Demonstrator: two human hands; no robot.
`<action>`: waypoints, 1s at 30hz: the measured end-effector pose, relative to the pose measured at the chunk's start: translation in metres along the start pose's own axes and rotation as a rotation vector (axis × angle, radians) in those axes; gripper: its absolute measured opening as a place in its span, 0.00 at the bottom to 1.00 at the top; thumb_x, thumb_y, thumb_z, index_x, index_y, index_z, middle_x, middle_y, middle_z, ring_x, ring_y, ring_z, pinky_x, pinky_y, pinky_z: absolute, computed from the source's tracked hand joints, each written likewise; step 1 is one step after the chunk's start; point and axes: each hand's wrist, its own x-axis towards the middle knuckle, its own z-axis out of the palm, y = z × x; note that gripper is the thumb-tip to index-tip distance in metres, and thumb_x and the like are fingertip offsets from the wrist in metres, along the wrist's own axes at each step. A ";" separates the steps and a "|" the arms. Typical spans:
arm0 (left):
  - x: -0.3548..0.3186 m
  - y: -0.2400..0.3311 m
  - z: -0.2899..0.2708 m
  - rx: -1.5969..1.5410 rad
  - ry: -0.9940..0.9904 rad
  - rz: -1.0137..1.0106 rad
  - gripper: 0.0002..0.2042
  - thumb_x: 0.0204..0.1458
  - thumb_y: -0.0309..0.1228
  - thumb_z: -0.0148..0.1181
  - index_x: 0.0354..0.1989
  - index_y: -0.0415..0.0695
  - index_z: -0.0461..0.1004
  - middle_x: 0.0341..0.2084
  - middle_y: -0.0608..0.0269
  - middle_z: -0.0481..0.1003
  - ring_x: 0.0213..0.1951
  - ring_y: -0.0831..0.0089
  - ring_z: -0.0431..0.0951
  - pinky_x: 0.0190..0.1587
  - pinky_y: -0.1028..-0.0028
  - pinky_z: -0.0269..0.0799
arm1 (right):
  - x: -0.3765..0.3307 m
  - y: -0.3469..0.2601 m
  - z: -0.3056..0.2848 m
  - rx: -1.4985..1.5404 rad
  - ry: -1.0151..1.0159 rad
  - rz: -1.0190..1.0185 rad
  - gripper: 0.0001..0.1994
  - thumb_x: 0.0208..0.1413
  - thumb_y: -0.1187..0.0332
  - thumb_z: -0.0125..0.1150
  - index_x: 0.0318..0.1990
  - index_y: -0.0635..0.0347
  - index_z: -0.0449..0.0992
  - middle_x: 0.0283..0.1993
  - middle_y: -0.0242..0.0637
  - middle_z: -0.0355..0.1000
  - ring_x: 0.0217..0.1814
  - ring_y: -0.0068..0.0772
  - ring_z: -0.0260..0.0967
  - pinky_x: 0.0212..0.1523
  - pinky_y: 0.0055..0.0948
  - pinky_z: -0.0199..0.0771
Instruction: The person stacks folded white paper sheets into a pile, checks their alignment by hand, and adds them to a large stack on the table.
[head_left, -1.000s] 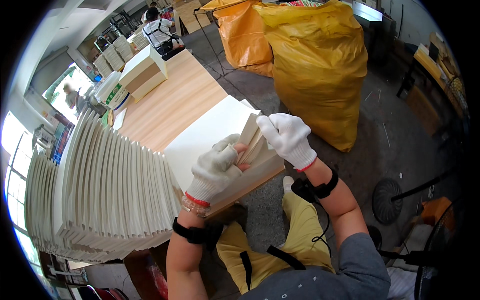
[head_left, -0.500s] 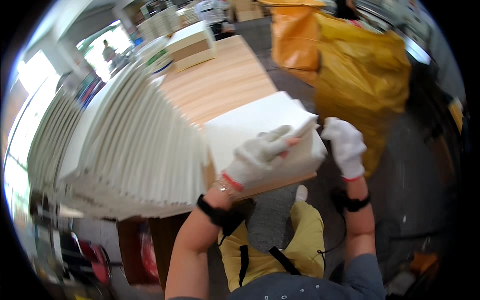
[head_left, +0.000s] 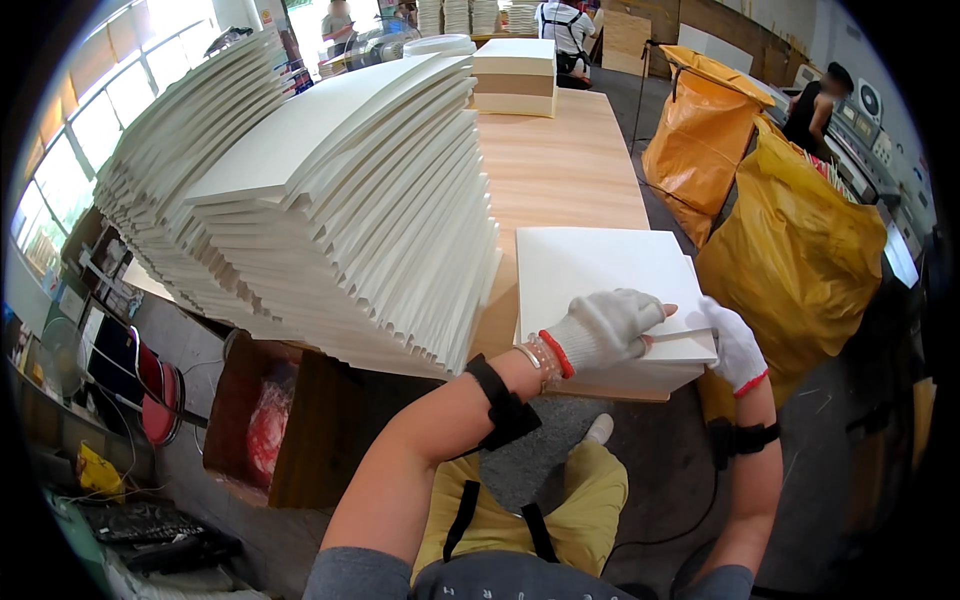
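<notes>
A stack of white paper sheets (head_left: 600, 260) lies at the near end of the wooden table, its front right corner slightly fanned. My left hand (head_left: 612, 328), in a white glove with a red cuff and bare fingertips, reaches across the top. Its thumb and forefinger are drawn close together on the sheets near that corner. At the right edge is my gloved right hand (head_left: 737, 348), its fingers bent and pressed together against the sheet edges. The stack partly hides those fingertips. Just left of the stack rises a tall leaning pile of folded white paper (head_left: 400, 220).
The wooden table (head_left: 560, 165) bears another paper block (head_left: 515, 75) at its far end. Orange (head_left: 700, 140) and yellow bags (head_left: 800, 270) stand to the right. Below left is a brown box (head_left: 235, 430) with red plastic inside. Other people work in the background.
The view has swung left, so the stack appears farther right. My right hand, earlier apart from the stack, has come against its right edge. My left hand stays on top, its fingers more bent.
</notes>
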 end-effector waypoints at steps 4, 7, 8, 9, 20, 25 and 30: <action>0.004 0.008 -0.004 -0.003 -0.018 -0.015 0.19 0.55 0.31 0.62 0.56 0.43 0.76 0.48 0.55 0.80 0.53 0.59 0.79 0.55 0.64 0.75 | 0.021 0.024 -0.031 -0.059 -0.098 -0.029 0.14 0.67 0.62 0.57 0.51 0.64 0.75 0.43 0.34 0.76 0.42 0.24 0.75 0.43 0.26 0.77; -0.002 0.005 -0.016 -0.044 -0.035 -0.111 0.18 0.54 0.33 0.63 0.53 0.42 0.77 0.52 0.55 0.78 0.56 0.57 0.77 0.58 0.63 0.73 | 0.008 0.025 -0.022 -0.145 -0.084 -0.165 0.15 0.67 0.59 0.59 0.47 0.65 0.76 0.38 0.29 0.75 0.35 0.16 0.70 0.37 0.21 0.72; -0.004 0.002 -0.022 -0.063 -0.045 -0.150 0.18 0.54 0.34 0.63 0.53 0.42 0.78 0.54 0.56 0.77 0.57 0.56 0.76 0.60 0.62 0.72 | 0.005 0.029 -0.024 -0.133 -0.083 -0.191 0.15 0.67 0.59 0.59 0.48 0.65 0.75 0.38 0.28 0.75 0.35 0.15 0.70 0.37 0.20 0.72; -0.007 -0.004 -0.031 0.157 -0.052 -0.236 0.22 0.54 0.36 0.64 0.56 0.42 0.75 0.57 0.55 0.75 0.59 0.54 0.73 0.62 0.62 0.69 | 0.005 0.037 -0.029 -0.087 -0.076 -0.245 0.17 0.68 0.61 0.58 0.52 0.68 0.74 0.42 0.30 0.76 0.40 0.17 0.71 0.42 0.22 0.73; -0.089 0.021 -0.090 -0.997 0.147 -0.903 0.37 0.54 0.33 0.68 0.69 0.32 0.57 0.54 0.52 0.72 0.54 0.65 0.74 0.55 0.69 0.74 | 0.012 0.053 -0.039 -0.003 -0.213 -0.434 0.23 0.67 0.56 0.58 0.58 0.69 0.73 0.49 0.33 0.76 0.53 0.23 0.71 0.55 0.27 0.70; -0.092 0.071 -0.136 -1.188 0.415 -0.875 0.31 0.55 0.28 0.65 0.66 0.33 0.62 0.54 0.53 0.73 0.55 0.62 0.75 0.55 0.61 0.75 | 0.021 0.051 -0.041 0.011 -0.175 -0.259 0.31 0.71 0.44 0.46 0.51 0.72 0.76 0.29 0.42 0.79 0.16 0.24 0.70 0.11 0.18 0.60; -0.091 0.126 -0.234 -1.141 0.843 -0.758 0.16 0.59 0.27 0.61 0.50 0.28 0.70 0.44 0.49 0.75 0.46 0.62 0.79 0.54 0.67 0.76 | -0.005 0.036 -0.021 -0.126 -0.023 -0.255 0.32 0.70 0.42 0.47 0.47 0.72 0.75 0.34 0.49 0.81 0.20 0.24 0.74 0.12 0.17 0.61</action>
